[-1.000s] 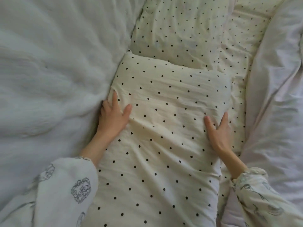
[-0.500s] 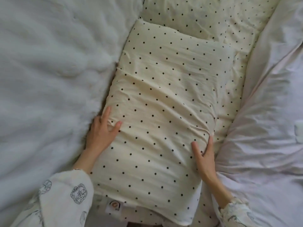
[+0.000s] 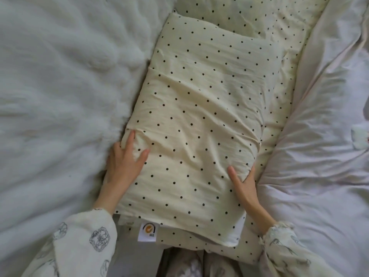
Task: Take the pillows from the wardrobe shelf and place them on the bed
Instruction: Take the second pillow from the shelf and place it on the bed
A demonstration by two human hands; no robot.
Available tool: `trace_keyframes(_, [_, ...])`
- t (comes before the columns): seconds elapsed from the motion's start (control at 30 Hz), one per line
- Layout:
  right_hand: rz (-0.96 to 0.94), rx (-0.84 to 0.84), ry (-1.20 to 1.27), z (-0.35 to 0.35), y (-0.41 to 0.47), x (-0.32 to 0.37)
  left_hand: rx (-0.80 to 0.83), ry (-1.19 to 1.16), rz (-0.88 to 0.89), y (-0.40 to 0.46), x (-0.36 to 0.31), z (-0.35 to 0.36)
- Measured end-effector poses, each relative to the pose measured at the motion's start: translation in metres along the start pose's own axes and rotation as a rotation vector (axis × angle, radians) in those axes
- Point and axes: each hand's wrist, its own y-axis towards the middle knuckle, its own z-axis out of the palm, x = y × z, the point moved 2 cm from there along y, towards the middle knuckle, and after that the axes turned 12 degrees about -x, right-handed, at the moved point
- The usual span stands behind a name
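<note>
A cream pillow with black dots [image 3: 199,120] lies lengthwise on the bed, over a sheet of the same dotted cloth [image 3: 279,27]. My left hand [image 3: 123,162] grips its left edge, thumb on top and fingers tucked down the side. My right hand [image 3: 243,184] holds the right edge the same way, thumb pressed on the top face. A white label [image 3: 147,231] shows at the pillow's near end.
A fluffy white blanket [image 3: 60,96] bulges along the left side. A pale pink-white duvet [image 3: 323,156] is bunched on the right. The bed's near edge and my patterned trouser legs [image 3: 189,264] show at the bottom.
The pillow has slid toward the near edge of the bed with both hands on its sides; its near end and label have come into view.
</note>
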Motion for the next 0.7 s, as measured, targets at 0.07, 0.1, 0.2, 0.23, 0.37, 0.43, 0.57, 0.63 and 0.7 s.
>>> trace_keyframes(0.07, [-0.011,0.003,-0.02,0.002,0.001,0.0,0.026,0.001,0.007,0.002,0.001,0.002])
trace_keyframes(0.1, [-0.016,0.003,-0.017,0.001,0.0,0.0,0.04,-0.01,-0.009,0.004,0.003,0.003])
trace_keyframes(0.2, [-0.067,-0.007,-0.03,0.0,-0.008,-0.006,-0.004,-0.078,-0.032,0.005,0.01,0.001])
trace_keyframes(0.23, [-0.078,-0.007,-0.043,0.0,-0.011,-0.008,-0.028,-0.091,-0.015,0.003,0.013,0.0])
trace_keyframes(0.37, [-0.084,0.025,-0.059,0.002,-0.021,-0.016,0.026,-0.05,0.045,-0.007,0.023,0.004])
trace_keyframes(0.43, [-0.079,0.056,-0.05,0.0,-0.025,-0.019,0.098,-0.1,-0.008,-0.014,0.027,0.006])
trace_keyframes(0.57, [0.074,0.118,0.011,-0.004,-0.046,-0.045,0.235,-0.063,-0.034,-0.031,0.035,0.005])
trace_keyframes(0.63, [0.152,0.145,0.023,-0.006,-0.053,-0.056,0.261,-0.039,-0.019,-0.031,0.038,0.003])
trace_keyframes(0.7, [0.172,0.162,0.004,-0.007,-0.053,-0.059,0.265,-0.042,-0.005,-0.031,0.039,0.001])
